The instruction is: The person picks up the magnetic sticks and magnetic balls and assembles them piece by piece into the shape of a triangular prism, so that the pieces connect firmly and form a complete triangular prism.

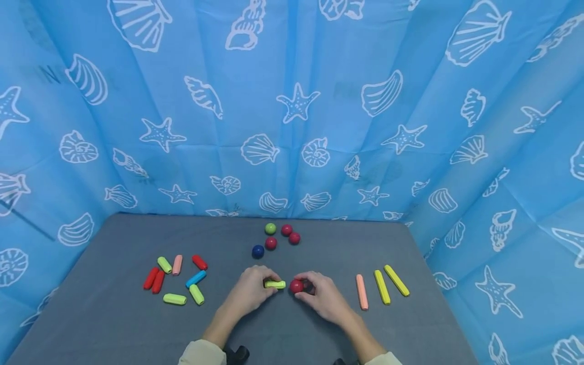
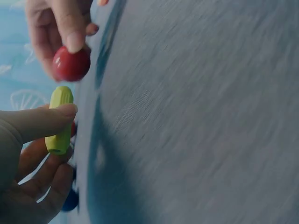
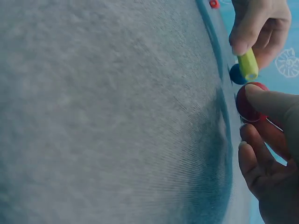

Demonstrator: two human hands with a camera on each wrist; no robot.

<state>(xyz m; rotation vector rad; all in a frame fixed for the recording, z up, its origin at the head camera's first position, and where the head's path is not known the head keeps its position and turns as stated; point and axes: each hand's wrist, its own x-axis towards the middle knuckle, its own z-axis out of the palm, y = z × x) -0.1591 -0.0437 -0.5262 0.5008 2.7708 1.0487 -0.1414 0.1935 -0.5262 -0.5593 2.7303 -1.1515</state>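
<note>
Working from the near side, we have our left hand (image 1: 248, 293) and right hand (image 1: 323, 298) facing each other over the grey table (image 1: 292, 334). Our left thumb and fingers pinch a short lime stick (image 1: 276, 285); our right thumb and fingers pinch a red ball (image 1: 296, 286). The stick's right end points at the ball with a small gap between, so the two are apart. We judge the step in hand to be bringing this pair together, and the next move seems to call for lining the stick's end up with the ball and holding both steady as the gap closes; we cannot tell whether the ball has a hole facing the stick. Level with our hands, well to the left, lie eight short sticks (image 1: 195, 279) in lime, pink, red and blue; to the right lie one long pink stick (image 1: 362, 292) and two long yellow sticks (image 1: 382, 287). Farther off, beyond our hands, sit a blue ball (image 1: 258, 251), three more red balls (image 1: 271, 243) and a green ball (image 1: 270, 228). Farthest hangs a blue curtain (image 1: 255, 119) printed with shells.
</note>
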